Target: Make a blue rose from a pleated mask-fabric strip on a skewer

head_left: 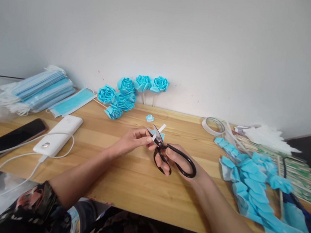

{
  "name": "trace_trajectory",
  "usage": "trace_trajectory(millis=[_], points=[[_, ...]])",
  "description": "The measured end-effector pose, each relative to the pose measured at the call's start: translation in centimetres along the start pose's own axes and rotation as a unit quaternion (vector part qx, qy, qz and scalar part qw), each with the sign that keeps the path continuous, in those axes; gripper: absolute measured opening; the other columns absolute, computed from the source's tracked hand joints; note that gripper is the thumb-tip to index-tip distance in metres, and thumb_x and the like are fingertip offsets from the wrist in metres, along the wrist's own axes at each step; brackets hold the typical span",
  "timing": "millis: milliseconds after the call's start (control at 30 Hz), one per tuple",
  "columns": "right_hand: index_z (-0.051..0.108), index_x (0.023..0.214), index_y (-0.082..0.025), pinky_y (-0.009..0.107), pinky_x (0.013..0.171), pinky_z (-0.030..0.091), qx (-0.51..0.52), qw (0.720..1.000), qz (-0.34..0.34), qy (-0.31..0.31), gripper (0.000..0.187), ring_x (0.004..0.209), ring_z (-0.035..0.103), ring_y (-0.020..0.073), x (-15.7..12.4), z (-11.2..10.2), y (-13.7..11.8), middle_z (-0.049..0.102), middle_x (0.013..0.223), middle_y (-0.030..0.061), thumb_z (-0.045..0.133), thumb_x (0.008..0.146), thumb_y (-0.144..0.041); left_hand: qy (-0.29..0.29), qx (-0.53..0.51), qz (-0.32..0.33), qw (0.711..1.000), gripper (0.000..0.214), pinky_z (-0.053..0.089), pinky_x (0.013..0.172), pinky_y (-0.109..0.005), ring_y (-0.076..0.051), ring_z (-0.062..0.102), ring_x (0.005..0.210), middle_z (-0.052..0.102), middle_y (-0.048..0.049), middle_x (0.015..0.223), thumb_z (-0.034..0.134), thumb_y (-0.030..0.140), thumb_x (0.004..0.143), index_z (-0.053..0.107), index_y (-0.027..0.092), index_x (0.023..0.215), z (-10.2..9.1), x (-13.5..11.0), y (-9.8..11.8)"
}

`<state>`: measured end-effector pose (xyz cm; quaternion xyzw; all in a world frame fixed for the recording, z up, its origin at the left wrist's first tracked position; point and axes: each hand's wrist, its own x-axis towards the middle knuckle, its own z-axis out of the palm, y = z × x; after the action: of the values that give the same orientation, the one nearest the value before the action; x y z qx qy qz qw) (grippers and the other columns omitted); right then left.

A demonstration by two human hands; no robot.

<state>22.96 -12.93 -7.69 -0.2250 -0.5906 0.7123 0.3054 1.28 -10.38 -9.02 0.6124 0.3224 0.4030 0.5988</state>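
Note:
My right hand (179,162) grips black-handled scissors (167,152) above the wooden table (123,174), the blades parted around a narrow white strip (159,129). My left hand (133,139) pinches the lower end of that strip at the blades. A small blue piece (161,135) lies just behind the blades. Several blue fabric roses (126,92) on sticks lean against the wall beyond my hands.
A stack of blue face masks (38,89) sits at the far left, with a white power bank (59,134), its cable and a black phone (11,140) near it. A tape roll (213,125) and a spread of cut blue pieces (251,177) lie on the right. A small blue scrap (149,118) sits mid-table.

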Motion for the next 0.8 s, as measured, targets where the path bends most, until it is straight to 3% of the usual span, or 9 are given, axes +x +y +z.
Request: trace_trajectory(millis=[333, 467, 600, 700, 800], points=[[0.064, 0.108, -0.011, 0.018, 0.037, 0.029, -0.025, 0.999, 0.019, 0.027, 0.051, 0.038, 0.036, 0.0031, -0.07, -0.14, -0.36, 0.053, 0.059, -0.0042, 0.052, 0.093, -0.058, -0.012, -0.007, 0.018, 1.000, 0.029, 0.047, 0.076, -0.026, -0.013, 0.059, 0.074, 0.066, -0.0032, 0.079, 0.066, 0.041, 0.088, 0.064, 0.014, 0.079, -0.25, 0.13, -0.25], [0.067, 0.102, -0.010, 0.017, 0.035, 0.032, -0.048, 0.996, 0.063, 0.039, 0.054, 0.035, 0.034, 0.0028, 0.10, 0.11, -0.22, 0.049, 0.053, -0.0061, 0.059, 0.087, -0.061, 0.003, -0.013, 0.001, 1.000, 0.036, 0.047, 0.067, -0.026, -0.012, 0.058, 0.066, 0.065, -0.0029, 0.074, 0.069, 0.049, 0.084, 0.067, 0.013, 0.082, -0.12, 0.39, -0.25], [0.069, 0.111, -0.013, 0.022, 0.053, 0.052, -0.054, 0.991, 0.122, -0.001, 0.062, 0.047, 0.046, 0.0041, 0.29, 0.43, 0.39, 0.052, 0.062, -0.0060, 0.075, 0.072, -0.061, 0.083, -0.019, -0.013, 0.996, 0.038, 0.043, 0.059, -0.023, -0.010, 0.055, 0.058, 0.063, 0.0000, 0.068, 0.069, 0.051, 0.082, 0.069, 0.014, 0.092, -0.26, 0.57, -0.60], [0.068, 0.111, -0.012, 0.031, 0.075, 0.057, -0.056, 0.995, 0.078, -0.001, 0.070, 0.059, 0.050, 0.0067, 0.25, 0.45, 0.26, 0.054, 0.067, -0.0042, 0.075, 0.068, -0.067, 0.109, -0.045, -0.013, 0.993, 0.036, 0.043, 0.059, -0.023, -0.010, 0.054, 0.057, 0.062, 0.0005, 0.064, 0.068, 0.050, 0.084, 0.068, 0.013, 0.086, -0.38, 0.59, -0.74], [0.065, 0.113, -0.010, 0.033, 0.078, 0.055, -0.061, 0.998, 0.022, 0.019, 0.076, 0.059, 0.049, 0.0080, 0.06, 0.19, -0.37, 0.054, 0.068, -0.0026, 0.065, 0.073, -0.075, 0.107, -0.081, -0.003, 0.991, 0.038, 0.043, 0.060, -0.024, -0.010, 0.053, 0.056, 0.061, -0.0001, 0.062, 0.068, 0.051, 0.084, 0.064, 0.013, 0.075, -0.36, 0.62, -0.73]])
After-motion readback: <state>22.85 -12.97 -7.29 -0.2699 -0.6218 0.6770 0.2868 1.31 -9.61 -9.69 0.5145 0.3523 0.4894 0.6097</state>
